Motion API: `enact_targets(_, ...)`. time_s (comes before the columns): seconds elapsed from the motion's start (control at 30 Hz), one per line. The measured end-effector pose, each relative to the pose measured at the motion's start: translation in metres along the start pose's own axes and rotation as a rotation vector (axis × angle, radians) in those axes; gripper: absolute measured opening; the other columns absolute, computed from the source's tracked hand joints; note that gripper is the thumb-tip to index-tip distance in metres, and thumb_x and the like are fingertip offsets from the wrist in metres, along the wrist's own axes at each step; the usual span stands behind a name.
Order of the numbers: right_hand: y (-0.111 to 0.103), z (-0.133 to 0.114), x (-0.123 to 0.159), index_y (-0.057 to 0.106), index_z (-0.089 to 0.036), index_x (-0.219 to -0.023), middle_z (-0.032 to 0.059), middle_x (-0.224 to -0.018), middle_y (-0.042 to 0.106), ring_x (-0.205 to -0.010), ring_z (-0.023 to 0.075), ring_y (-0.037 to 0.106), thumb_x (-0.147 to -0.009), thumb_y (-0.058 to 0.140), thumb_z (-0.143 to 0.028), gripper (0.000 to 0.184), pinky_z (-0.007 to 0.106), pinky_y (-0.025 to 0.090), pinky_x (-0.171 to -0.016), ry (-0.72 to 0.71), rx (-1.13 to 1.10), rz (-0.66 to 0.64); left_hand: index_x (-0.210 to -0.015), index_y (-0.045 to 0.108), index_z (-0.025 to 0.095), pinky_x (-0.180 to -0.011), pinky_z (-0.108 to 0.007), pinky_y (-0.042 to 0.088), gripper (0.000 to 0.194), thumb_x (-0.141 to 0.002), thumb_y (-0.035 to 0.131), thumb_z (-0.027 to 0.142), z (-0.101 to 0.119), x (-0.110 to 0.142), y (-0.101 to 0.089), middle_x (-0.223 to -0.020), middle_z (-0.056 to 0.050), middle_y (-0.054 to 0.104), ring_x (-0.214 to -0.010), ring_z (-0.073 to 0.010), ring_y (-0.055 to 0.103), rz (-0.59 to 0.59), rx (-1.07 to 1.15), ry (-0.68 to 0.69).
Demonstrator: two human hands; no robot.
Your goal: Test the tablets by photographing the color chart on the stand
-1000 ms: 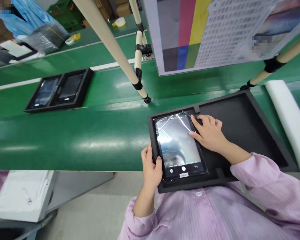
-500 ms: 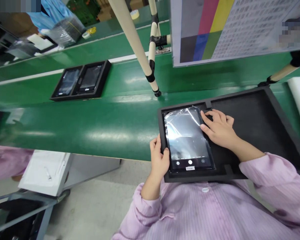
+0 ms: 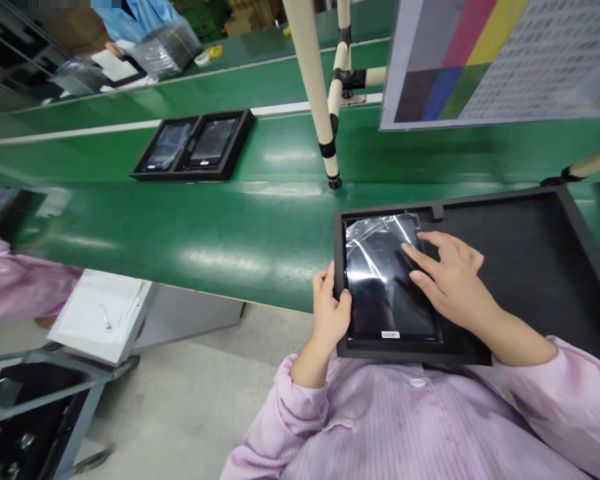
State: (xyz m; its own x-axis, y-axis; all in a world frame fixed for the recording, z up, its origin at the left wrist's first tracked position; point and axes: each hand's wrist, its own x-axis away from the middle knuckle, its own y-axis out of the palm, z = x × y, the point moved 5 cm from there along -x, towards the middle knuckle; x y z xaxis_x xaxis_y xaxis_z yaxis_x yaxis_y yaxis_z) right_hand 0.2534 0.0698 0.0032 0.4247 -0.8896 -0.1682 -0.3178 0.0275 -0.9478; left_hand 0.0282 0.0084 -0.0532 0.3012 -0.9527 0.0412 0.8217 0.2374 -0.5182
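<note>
A tablet (image 3: 387,293) under clear film, its screen dark, lies in the left bay of a black foam tray (image 3: 525,260). A small white label shows at the tablet's lower edge. My left hand (image 3: 331,308) grips the tray's left rim, thumb on top and fingers over the outer side. My right hand (image 3: 453,277) is over the tablet's right edge with its fingers spread, the index finger pointing at the upper right of the screen. Whether that fingertip touches the film I cannot tell. The right hand holds nothing.
Another black tray (image 3: 193,147) with two tablets stands on the green bench (image 3: 205,247). A beige pipe frame (image 3: 313,87) carries a colour chart (image 3: 455,73). At left, a co-worker's pink sleeve (image 3: 25,283) is near a white box (image 3: 100,313) beside a cart.
The tablet's screen has gone from a bright camera display to dark. My right hand has moved from the tablet's right edge to over its screen. The view has shifted left.
</note>
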Motion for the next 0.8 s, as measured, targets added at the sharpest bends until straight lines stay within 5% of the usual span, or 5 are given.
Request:
enact_targets(0.1, 0.007, 0.025, -0.005, 0.064, -0.018, -0.133, 0.0178, -0.136, 0.049, -0.122, 0.0371, 0.046, -0.099, 0.022, -0.051, 0.064, 0.056, 0.039, -0.093, 0.227, 0.003, 0.044, -0.151, 0.04, 0.021, -0.106, -0.046, 0.045, 0.07, -0.082, 0.052, 0.016, 0.008, -0.003, -0.005, -0.126, -0.012, 0.05, -0.12, -0.0254, 0.054, 0.006, -0.105, 0.091)
enact_targets(0.2, 0.02, 0.042, -0.009, 0.064, -0.016, -0.131, 0.0173, -0.134, 0.053, -0.123, 0.0378, 0.046, -0.095, 0.024, -0.053, 0.066, 0.057, 0.039, -0.095, 0.339, -0.042, -0.009, -0.149, 0.043, 0.022, -0.11, -0.051, 0.039, 0.063, -0.087, 0.049, 0.015, 0.048, -0.021, -0.002, -0.137, -0.015, 0.048, -0.131, -0.0286, 0.046, -0.034, -0.33, 0.359)
enact_targets(0.37, 0.029, 0.042, -0.014, 0.064, -0.018, -0.132, 0.0141, -0.133, 0.056, -0.125, 0.0366, 0.046, -0.093, 0.026, -0.054, 0.065, 0.056, 0.04, -0.096, 0.326, -0.115, -0.02, -0.132, 0.061, 0.028, -0.105, -0.043, 0.041, 0.044, -0.097, 0.041, 0.012, 0.132, -0.068, 0.06, -0.138, -0.009, 0.055, -0.129, -0.0262, 0.047, -0.478, -0.726, 0.797)
enact_targets(0.53, 0.026, 0.045, -0.01, 0.065, -0.02, -0.129, 0.0129, -0.129, 0.059, -0.122, 0.0339, 0.049, -0.095, 0.027, -0.054, 0.061, 0.053, 0.04, -0.096, 0.309, -0.18, 0.013, -0.122, 0.068, 0.026, -0.078, -0.035, 0.049, 0.034, -0.101, 0.042, 0.022, 0.161, -0.098, 0.106, -0.119, -0.012, 0.06, -0.108, -0.0283, 0.055, -0.722, -0.999, 0.848)
enact_targets(0.8, 0.025, 0.05, -0.009, 0.065, -0.019, -0.131, 0.0135, -0.131, 0.057, -0.125, 0.0338, 0.046, -0.097, 0.03, -0.053, 0.059, 0.052, 0.038, -0.097, 0.295, -0.275, -0.008, -0.124, 0.068, 0.029, -0.074, -0.029, 0.045, 0.039, -0.098, 0.044, 0.014, 0.17, -0.107, 0.106, -0.107, -0.008, 0.062, -0.096, -0.0229, 0.056, -0.856, -1.097, 0.914)
